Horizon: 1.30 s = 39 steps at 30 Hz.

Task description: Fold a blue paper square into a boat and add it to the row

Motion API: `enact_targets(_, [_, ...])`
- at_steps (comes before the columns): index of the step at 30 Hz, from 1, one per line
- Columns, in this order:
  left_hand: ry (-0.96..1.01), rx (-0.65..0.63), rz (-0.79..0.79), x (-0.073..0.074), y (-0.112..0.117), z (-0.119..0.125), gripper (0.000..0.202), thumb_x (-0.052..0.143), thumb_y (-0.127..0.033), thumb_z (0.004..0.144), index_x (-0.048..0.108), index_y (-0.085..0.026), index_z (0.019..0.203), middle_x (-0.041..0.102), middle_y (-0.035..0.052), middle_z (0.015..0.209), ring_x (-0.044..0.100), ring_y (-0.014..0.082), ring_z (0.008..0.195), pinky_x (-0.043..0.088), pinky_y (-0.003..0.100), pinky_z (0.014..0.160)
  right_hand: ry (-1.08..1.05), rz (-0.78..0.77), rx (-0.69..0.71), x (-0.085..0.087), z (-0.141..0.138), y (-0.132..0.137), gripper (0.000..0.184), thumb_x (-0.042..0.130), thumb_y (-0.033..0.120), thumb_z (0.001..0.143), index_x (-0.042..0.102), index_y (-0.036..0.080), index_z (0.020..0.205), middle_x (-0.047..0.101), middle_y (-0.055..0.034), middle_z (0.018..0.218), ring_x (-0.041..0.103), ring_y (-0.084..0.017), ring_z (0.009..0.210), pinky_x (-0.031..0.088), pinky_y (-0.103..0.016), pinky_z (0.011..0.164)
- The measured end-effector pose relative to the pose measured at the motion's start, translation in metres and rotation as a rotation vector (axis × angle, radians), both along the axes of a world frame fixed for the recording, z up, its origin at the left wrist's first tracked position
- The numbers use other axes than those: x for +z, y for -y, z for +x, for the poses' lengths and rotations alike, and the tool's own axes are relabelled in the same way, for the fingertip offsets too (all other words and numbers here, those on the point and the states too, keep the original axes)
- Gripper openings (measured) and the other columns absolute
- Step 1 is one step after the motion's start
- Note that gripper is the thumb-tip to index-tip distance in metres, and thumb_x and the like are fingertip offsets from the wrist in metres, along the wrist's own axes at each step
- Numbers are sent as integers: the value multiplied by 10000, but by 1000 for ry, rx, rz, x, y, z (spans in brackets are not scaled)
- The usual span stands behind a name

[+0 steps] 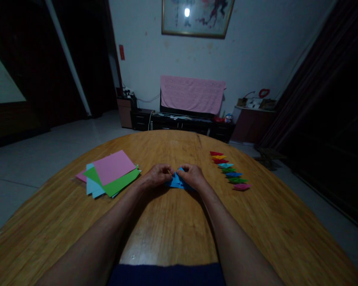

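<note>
A small piece of blue paper [176, 182], partly folded, lies on the round wooden table [173, 222] between my hands. My left hand [158, 174] has its fingers curled and pinches the paper's left edge. My right hand [192, 176] is likewise closed, pressing and gripping the paper's right side. Most of the paper is hidden under my fingers.
A stack of coloured sheets [110, 176], pink on top of green and light blue, lies to the left. A row of several small folded paper pieces [229, 170] in red, orange, blue, green and pink runs along the right. Behind the table stands a cloth-covered screen [192, 94] on a low cabinet.
</note>
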<state>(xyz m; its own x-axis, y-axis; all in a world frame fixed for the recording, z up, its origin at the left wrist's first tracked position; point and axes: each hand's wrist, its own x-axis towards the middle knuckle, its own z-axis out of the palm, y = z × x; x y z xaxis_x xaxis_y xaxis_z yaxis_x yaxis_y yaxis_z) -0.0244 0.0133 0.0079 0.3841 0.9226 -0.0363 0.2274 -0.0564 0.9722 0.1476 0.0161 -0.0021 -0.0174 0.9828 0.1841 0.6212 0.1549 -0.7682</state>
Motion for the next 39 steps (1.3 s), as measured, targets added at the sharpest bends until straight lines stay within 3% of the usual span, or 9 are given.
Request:
enact_targets(4, [-152,66,39,-14,-7,0,160,568,-113,598,679,-137,712,556,-16,575,459,99,515,336,226,520,60,130,-31,-4,6,-3,255,669,237,691,709,186,937,680,-49,885,598,-173,769,448,-275,713])
enact_targets(9, [-294,87,141,-26,-14,-5,246,547,-151,650,731,-138,813,607,7,627,516,123,558,366,229,536,153,183,89,-2,15,-1,142,639,201,743,744,183,837,697,-57,861,619,-182,798,449,-279,742])
enact_targets(14, [-511,8,253,-16,-10,-7,298,530,-201,708,747,-154,907,666,26,724,578,151,666,397,240,598,300,111,281,2,13,6,213,569,112,773,761,182,833,694,-31,802,599,-152,758,411,-241,697])
enact_targets(19, [-702,-82,347,0,-4,-8,281,522,-217,722,745,-185,890,676,27,733,587,162,693,395,255,624,371,21,320,7,13,11,270,547,80,761,763,192,878,690,-26,847,587,-141,773,401,-223,710])
enact_targets(23, [-861,-140,458,2,-6,-9,238,525,-197,725,743,-197,820,673,50,737,586,179,709,410,275,652,430,-23,354,11,15,12,258,580,98,727,754,204,884,661,-21,864,565,-139,761,390,-219,679])
enact_targets(30, [-789,-345,742,-6,-10,-8,235,514,-158,781,720,-173,891,676,91,1064,596,198,962,433,299,889,482,-62,374,17,14,15,269,592,88,703,749,205,887,633,-23,835,540,-149,761,382,-234,682])
enact_targets(36, [-762,-342,693,-2,-5,-11,360,585,-282,793,650,-201,1137,609,82,1228,551,222,1104,402,327,970,433,-12,365,13,17,13,299,619,97,690,739,199,945,632,-54,965,555,-173,845,407,-256,747])
enact_targets(39, [-780,-330,672,0,-3,-11,339,583,-293,797,646,-211,1121,604,72,1231,543,215,1112,398,324,974,424,4,380,11,18,11,299,622,79,673,729,178,934,631,-63,986,563,-182,882,415,-253,771])
